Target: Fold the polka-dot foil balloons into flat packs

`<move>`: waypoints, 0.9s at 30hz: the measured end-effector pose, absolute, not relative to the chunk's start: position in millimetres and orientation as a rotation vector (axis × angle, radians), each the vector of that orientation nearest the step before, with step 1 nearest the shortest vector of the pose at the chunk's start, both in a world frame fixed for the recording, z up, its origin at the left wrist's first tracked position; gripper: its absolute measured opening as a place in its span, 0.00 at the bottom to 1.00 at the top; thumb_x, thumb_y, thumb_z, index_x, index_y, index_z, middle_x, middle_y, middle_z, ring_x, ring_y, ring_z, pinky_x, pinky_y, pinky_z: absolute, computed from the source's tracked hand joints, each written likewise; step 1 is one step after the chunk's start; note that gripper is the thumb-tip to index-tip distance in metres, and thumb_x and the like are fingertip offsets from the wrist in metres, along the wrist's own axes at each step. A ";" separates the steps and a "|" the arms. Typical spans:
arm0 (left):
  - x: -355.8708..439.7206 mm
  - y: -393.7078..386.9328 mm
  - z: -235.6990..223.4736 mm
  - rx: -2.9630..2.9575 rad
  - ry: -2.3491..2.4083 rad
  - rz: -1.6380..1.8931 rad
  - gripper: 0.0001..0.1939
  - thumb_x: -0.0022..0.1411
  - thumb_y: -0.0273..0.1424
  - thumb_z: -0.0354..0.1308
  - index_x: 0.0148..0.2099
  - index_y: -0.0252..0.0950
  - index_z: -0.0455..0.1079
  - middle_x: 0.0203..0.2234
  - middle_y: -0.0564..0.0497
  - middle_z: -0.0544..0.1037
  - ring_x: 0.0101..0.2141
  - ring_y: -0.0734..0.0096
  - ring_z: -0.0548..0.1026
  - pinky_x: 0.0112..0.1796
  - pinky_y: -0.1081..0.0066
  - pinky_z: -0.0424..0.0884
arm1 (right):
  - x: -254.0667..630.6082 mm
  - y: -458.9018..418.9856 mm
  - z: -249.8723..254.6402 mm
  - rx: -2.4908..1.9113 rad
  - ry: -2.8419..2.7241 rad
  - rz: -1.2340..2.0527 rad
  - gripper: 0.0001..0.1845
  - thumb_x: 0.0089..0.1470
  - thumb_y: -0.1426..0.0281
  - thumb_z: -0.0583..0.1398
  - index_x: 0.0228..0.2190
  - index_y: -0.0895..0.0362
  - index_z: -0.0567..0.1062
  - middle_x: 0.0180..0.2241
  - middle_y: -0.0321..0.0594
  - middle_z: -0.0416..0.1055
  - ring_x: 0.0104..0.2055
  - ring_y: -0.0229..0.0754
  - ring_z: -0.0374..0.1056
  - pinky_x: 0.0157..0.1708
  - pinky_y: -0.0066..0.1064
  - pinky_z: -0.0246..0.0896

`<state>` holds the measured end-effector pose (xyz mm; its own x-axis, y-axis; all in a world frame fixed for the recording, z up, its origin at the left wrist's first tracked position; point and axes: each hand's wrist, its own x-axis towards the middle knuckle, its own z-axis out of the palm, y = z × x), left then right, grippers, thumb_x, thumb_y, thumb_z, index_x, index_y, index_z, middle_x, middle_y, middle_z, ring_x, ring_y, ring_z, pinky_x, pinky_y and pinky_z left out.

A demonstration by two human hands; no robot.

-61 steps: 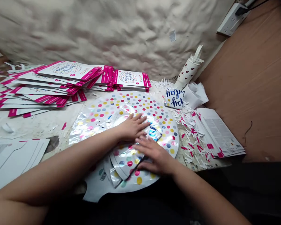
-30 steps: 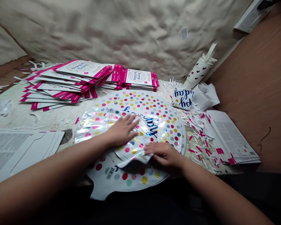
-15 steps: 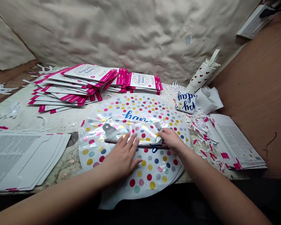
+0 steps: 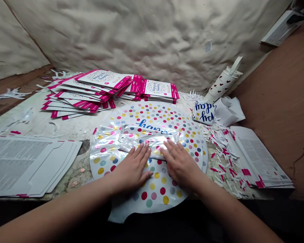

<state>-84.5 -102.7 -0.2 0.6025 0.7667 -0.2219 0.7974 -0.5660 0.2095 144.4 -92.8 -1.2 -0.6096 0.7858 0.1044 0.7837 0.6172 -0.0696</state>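
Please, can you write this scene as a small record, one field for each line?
Left hand: fingers spread on the folded foil
Right hand: palm down, fingertips on the folded foil's right part
Under the folded foil: round dotted sheets, blue lettering partly visible
Back left: pink-edged packets, fanned in a pile
Back right: bottle with hearts, crumpled paper, lettered foil square
Near left: printed cards
Near right: white and pink scraps, more cards
Upper right: socket strip, something dark plugged in

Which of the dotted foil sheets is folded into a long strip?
The strip under the left hand and right hand. The round sheets beneath it lie spread out, and the folded sheet near the bottle looks squarish.
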 end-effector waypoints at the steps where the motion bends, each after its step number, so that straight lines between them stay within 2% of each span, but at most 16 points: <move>1: -83.7 -102.2 2.5 2.536 1.271 -0.171 0.36 0.63 0.47 0.38 0.65 0.28 0.44 0.63 0.38 0.43 0.62 0.51 0.40 0.58 0.52 0.45 | 143.8 -94.9 1.5 -1.222 -2.754 -0.045 0.26 0.54 0.73 0.53 0.56 0.62 0.60 0.57 0.56 0.57 0.59 0.57 0.52 0.56 0.51 0.49; 3: -80.0 -100.2 7.4 2.538 1.274 -0.184 0.34 0.64 0.44 0.38 0.65 0.27 0.45 0.63 0.38 0.43 0.62 0.53 0.42 0.58 0.54 0.47 | 138.1 -99.5 6.9 -1.211 -2.756 -0.164 0.20 0.54 0.80 0.51 0.48 0.64 0.68 0.45 0.58 0.70 0.49 0.55 0.65 0.50 0.50 0.58; 5: -74.4 -96.9 10.8 2.560 1.316 -0.180 0.33 0.62 0.41 0.42 0.64 0.25 0.47 0.62 0.36 0.46 0.61 0.52 0.45 0.58 0.54 0.49 | 130.0 -106.1 12.2 -1.208 -2.697 -0.251 0.16 0.54 0.82 0.49 0.41 0.66 0.73 0.33 0.54 0.74 0.38 0.51 0.70 0.45 0.48 0.63; 6: -71.6 -94.8 11.8 2.574 1.352 -0.179 0.33 0.61 0.38 0.44 0.63 0.24 0.49 0.61 0.35 0.49 0.61 0.51 0.48 0.57 0.54 0.51 | 127.1 -110.6 14.4 -1.114 -2.674 -0.268 0.16 0.55 0.82 0.49 0.39 0.65 0.73 0.31 0.52 0.74 0.37 0.50 0.71 0.45 0.48 0.63; 7: -69.5 -92.5 12.3 2.586 1.394 -0.184 0.31 0.60 0.34 0.45 0.62 0.22 0.51 0.60 0.33 0.52 0.60 0.50 0.52 0.57 0.54 0.52 | 126.0 -115.6 15.8 -0.981 -2.647 -0.263 0.16 0.55 0.81 0.49 0.41 0.63 0.73 0.33 0.51 0.74 0.39 0.49 0.70 0.47 0.48 0.62; 9: -68.4 -88.1 12.2 2.585 1.477 -0.195 0.29 0.58 0.26 0.45 0.61 0.21 0.54 0.58 0.32 0.58 0.58 0.51 0.57 0.56 0.56 0.56 | 131.1 -125.0 14.9 -0.777 -2.547 -0.191 0.19 0.56 0.78 0.51 0.50 0.58 0.67 0.45 0.48 0.71 0.50 0.50 0.65 0.54 0.49 0.55; 11: -71.2 -85.3 10.7 2.559 1.490 -0.150 0.29 0.56 0.21 0.43 0.61 0.25 0.55 0.58 0.36 0.59 0.58 0.56 0.58 0.55 0.60 0.58 | 145.3 -129.9 7.0 -0.892 -2.374 -0.055 0.31 0.55 0.74 0.55 0.59 0.52 0.52 0.57 0.46 0.59 0.60 0.52 0.52 0.58 0.51 0.49; 12: -73.3 -84.9 9.5 2.555 1.437 -0.103 0.29 0.57 0.21 0.43 0.62 0.28 0.54 0.59 0.39 0.58 0.58 0.59 0.58 0.55 0.62 0.58 | 154.1 -130.0 0.8 -1.052 -2.274 0.025 0.38 0.54 0.72 0.56 0.61 0.51 0.45 0.60 0.47 0.52 0.63 0.53 0.46 0.58 0.52 0.49; 14: -76.8 -85.8 6.2 2.581 1.223 -0.030 0.29 0.59 0.23 0.44 0.63 0.35 0.52 0.60 0.44 0.56 0.59 0.61 0.55 0.56 0.63 0.57 | 170.8 -126.4 -13.5 -1.357 -2.102 0.176 0.46 0.53 0.70 0.57 0.62 0.56 0.34 0.63 0.52 0.42 0.64 0.55 0.41 0.55 0.52 0.53; 16: -78.1 -88.1 2.1 2.621 0.988 -0.024 0.29 0.60 0.25 0.45 0.64 0.40 0.51 0.61 0.45 0.54 0.61 0.58 0.51 0.57 0.59 0.54 | 181.9 -120.7 -24.8 -1.415 -2.092 0.229 0.47 0.52 0.70 0.57 0.62 0.59 0.31 0.63 0.55 0.39 0.64 0.55 0.39 0.55 0.52 0.54; 18: -78.2 -90.8 -2.3 2.643 0.855 -0.023 0.30 0.60 0.25 0.46 0.64 0.45 0.49 0.62 0.45 0.51 0.61 0.55 0.48 0.57 0.53 0.52 | 186.4 -115.7 -28.7 -1.166 -2.272 0.159 0.43 0.53 0.73 0.55 0.62 0.55 0.36 0.63 0.51 0.43 0.64 0.52 0.39 0.58 0.53 0.48; 20: -79.2 -93.8 -6.6 2.654 0.786 0.005 0.32 0.59 0.24 0.48 0.64 0.46 0.47 0.63 0.45 0.48 0.61 0.53 0.46 0.57 0.51 0.50 | 187.0 -112.2 -24.8 -0.841 -2.514 0.125 0.34 0.55 0.76 0.53 0.60 0.49 0.49 0.60 0.44 0.54 0.64 0.48 0.43 0.60 0.52 0.42; 21: -80.4 -95.6 -8.2 2.661 0.759 0.016 0.32 0.59 0.25 0.48 0.64 0.44 0.47 0.63 0.44 0.48 0.62 0.53 0.46 0.57 0.51 0.50 | 186.8 -110.8 -21.0 -0.734 -2.617 0.173 0.29 0.56 0.76 0.52 0.58 0.47 0.56 0.58 0.41 0.59 0.62 0.46 0.48 0.60 0.50 0.42; 24: -85.4 -100.7 -8.3 2.660 0.777 0.082 0.27 0.60 0.23 0.46 0.62 0.38 0.55 0.60 0.42 0.57 0.60 0.55 0.53 0.57 0.54 0.54 | 186.0 -105.0 -7.7 -0.792 -2.687 0.556 0.17 0.56 0.72 0.54 0.48 0.50 0.70 0.50 0.40 0.69 0.55 0.45 0.61 0.57 0.44 0.50; 27: -85.8 -96.5 2.5 2.440 0.998 0.280 0.18 0.60 0.26 0.44 0.50 0.37 0.69 0.48 0.44 0.72 0.50 0.60 0.68 0.51 0.61 0.64 | 182.2 -91.0 1.4 -1.119 -2.411 1.000 0.11 0.52 0.68 0.58 0.39 0.52 0.75 0.42 0.39 0.75 0.45 0.45 0.70 0.47 0.39 0.62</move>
